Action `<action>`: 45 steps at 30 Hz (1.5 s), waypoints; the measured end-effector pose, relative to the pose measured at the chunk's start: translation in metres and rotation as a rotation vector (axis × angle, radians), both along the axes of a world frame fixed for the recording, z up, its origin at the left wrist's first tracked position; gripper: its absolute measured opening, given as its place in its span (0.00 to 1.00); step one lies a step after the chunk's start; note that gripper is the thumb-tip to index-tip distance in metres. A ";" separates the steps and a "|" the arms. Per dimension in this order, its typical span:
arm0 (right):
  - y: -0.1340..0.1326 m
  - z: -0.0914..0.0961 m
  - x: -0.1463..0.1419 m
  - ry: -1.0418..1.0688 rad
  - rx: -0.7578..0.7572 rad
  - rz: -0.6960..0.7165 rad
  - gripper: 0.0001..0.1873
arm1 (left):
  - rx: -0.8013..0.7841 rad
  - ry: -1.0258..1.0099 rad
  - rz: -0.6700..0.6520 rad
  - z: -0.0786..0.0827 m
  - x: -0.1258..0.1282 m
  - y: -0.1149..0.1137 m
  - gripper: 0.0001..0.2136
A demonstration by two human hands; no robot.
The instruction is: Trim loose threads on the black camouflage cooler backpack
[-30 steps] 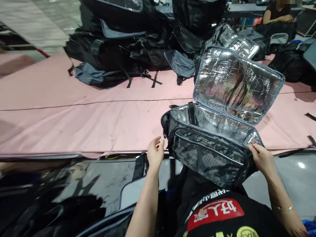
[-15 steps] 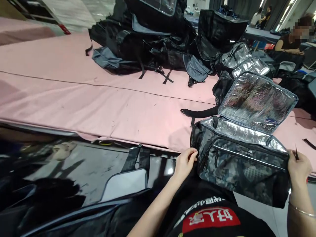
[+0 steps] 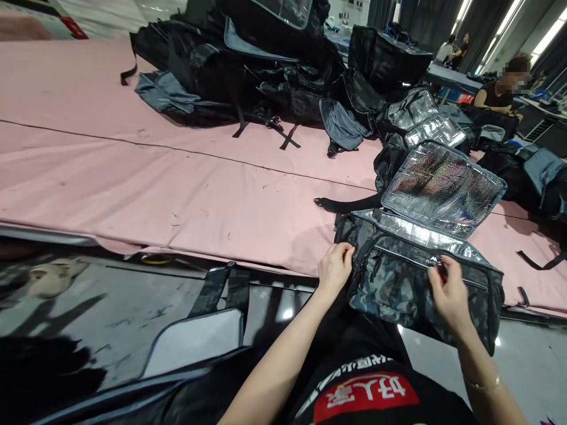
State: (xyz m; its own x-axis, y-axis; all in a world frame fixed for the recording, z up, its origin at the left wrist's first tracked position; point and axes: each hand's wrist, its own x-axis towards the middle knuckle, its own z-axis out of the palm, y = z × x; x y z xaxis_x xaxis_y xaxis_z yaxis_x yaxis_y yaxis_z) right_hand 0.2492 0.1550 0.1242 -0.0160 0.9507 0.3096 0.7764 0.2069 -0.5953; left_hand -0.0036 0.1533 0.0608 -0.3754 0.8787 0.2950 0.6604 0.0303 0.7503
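A grey camouflage cooler bag [image 3: 398, 283] rests at the near edge of the pink table [image 3: 177, 183], its foil-lined lid [image 3: 443, 186] standing open. My left hand [image 3: 335, 268] grips the bag's left front corner. My right hand [image 3: 448, 292] lies on the bag's front panel near the top zipper, fingers pinched on something small and red that I cannot identify. A black strap [image 3: 349, 205] trails from the bag's left side onto the table.
A heap of black and grey bags [image 3: 266, 65] fills the table's far side, more open foil-lined bags [image 3: 420, 118] behind mine. Dark glossy material [image 3: 133, 330] lies at lower left. A seated person [image 3: 505, 88] works at the far right.
My right hand has moved from the bag's right end to the middle of its front panel. The left hand stays on the left corner. The view has shifted slightly.
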 end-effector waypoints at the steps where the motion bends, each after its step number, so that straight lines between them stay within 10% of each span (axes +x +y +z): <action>1: -0.001 0.000 -0.012 0.003 -0.028 0.073 0.22 | 0.029 0.003 0.024 -0.003 0.001 0.001 0.08; 10: 0.006 0.001 -0.084 -0.205 -0.019 0.459 0.14 | 0.156 -0.075 0.119 -0.026 0.000 -0.011 0.08; 34: 0.014 -0.003 -0.128 -0.659 0.119 0.516 0.13 | 0.206 -0.198 0.271 -0.027 0.012 -0.011 0.09; 41: 0.017 -0.008 -0.115 -0.281 0.174 0.501 0.12 | 0.215 -0.259 0.255 -0.029 0.007 -0.013 0.09; 45: 0.025 0.001 -0.076 -0.043 0.191 0.335 0.16 | 0.173 -0.648 0.200 -0.031 0.004 -0.019 0.11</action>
